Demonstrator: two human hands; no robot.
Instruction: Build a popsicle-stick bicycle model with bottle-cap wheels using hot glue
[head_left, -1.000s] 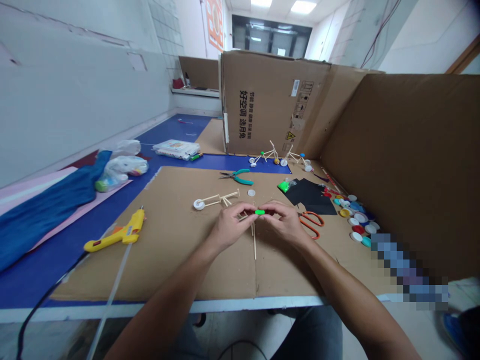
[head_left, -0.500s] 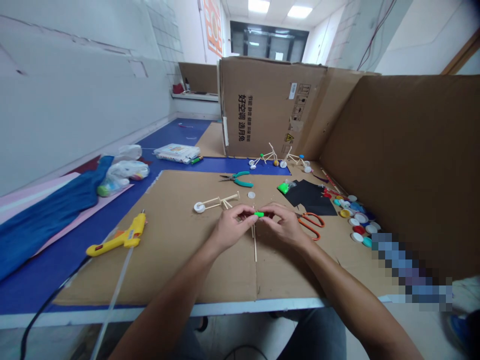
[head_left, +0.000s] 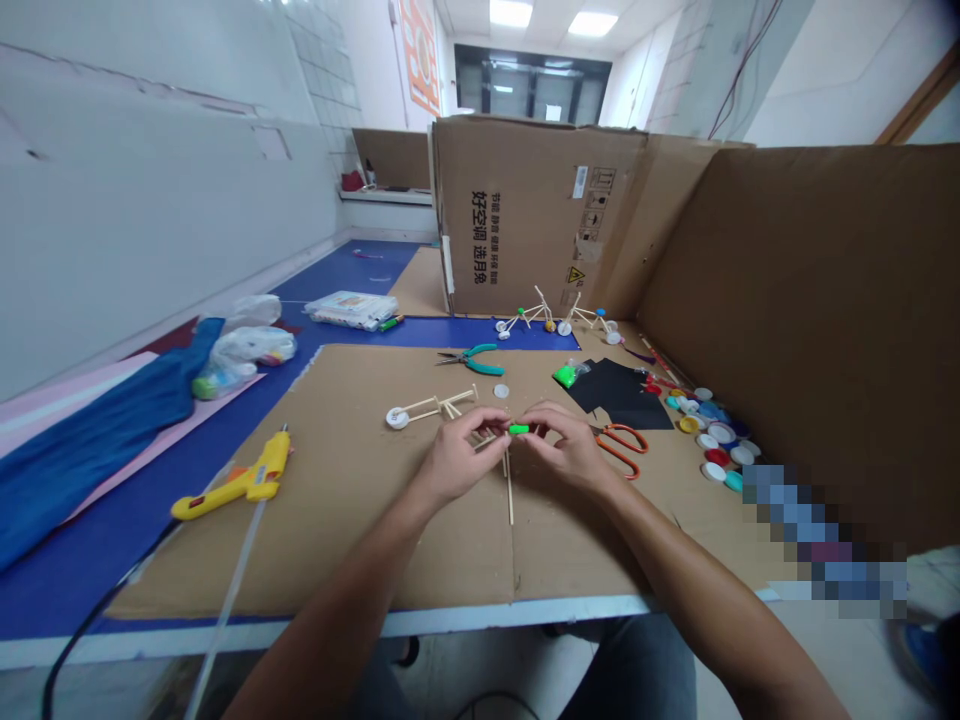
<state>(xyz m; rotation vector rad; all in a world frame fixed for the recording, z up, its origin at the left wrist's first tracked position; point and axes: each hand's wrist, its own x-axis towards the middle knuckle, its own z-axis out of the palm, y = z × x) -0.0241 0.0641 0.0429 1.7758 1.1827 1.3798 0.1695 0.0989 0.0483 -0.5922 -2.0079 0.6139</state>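
Observation:
A small bright green piece of what looks like modelling clay (head_left: 519,429) is pinched between the fingertips of my left hand (head_left: 466,455) and my right hand (head_left: 564,448). Both hands are closed around it, above the cardboard mat. Thin wooden sticks (head_left: 511,495) lie below the hands along the mat's crease. Just left of my left hand rests a stick frame with a white wheel (head_left: 397,418). Scissors with orange handles (head_left: 624,450) lie by my right hand, their blades partly hidden behind it. A clear round disc (head_left: 501,391) sits beyond the fingers.
Farther back are teal pliers (head_left: 484,360) and two stick bicycle models (head_left: 536,310). A yellow glue gun (head_left: 255,480) lies on the left. To the right are black sheet (head_left: 622,395), a green clay packet (head_left: 567,376) and several bottle caps (head_left: 716,457). Cardboard walls (head_left: 540,220) stand behind.
Slightly more of the green piece shows between the fingertips, and it looks a little longer. A stick now shows by the left fingers. Both hands stay in nearly the same place.

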